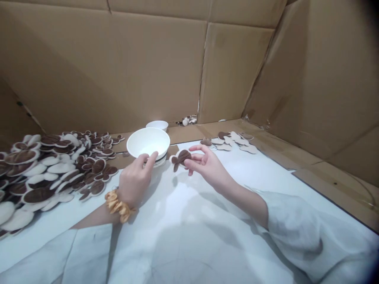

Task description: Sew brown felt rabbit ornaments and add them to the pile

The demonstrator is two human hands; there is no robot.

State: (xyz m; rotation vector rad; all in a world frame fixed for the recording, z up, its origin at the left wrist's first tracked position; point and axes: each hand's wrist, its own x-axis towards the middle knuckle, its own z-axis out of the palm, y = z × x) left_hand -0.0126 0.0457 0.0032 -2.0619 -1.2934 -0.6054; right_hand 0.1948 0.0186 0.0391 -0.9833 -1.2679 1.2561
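Note:
My right hand point(205, 163) pinches a brown plush bunny-shaped piece with a white edge point(181, 158) between thumb and fingers, held above the white surface. My left hand point(134, 179), wearing an orange scrunchie at the wrist, is at the front rim of a white bowl point(148, 138). Its index finger stretches out over the bowl, and another finger is bent beside it. I see nothing held in it; the remaining fingers are hidden. The bowl seems to rest on other stacked bowls point(160, 161). Low inside the bowl, the contents cannot be made out.
A large heap of brown and white plush pieces point(59, 169) spreads along the left. Several pieces lie loosely on the right point(232, 141), some pale side up. A second white bowl point(157, 125) stands behind the first. Cardboard walls point(154, 67) enclose the white tabletop point(177, 228).

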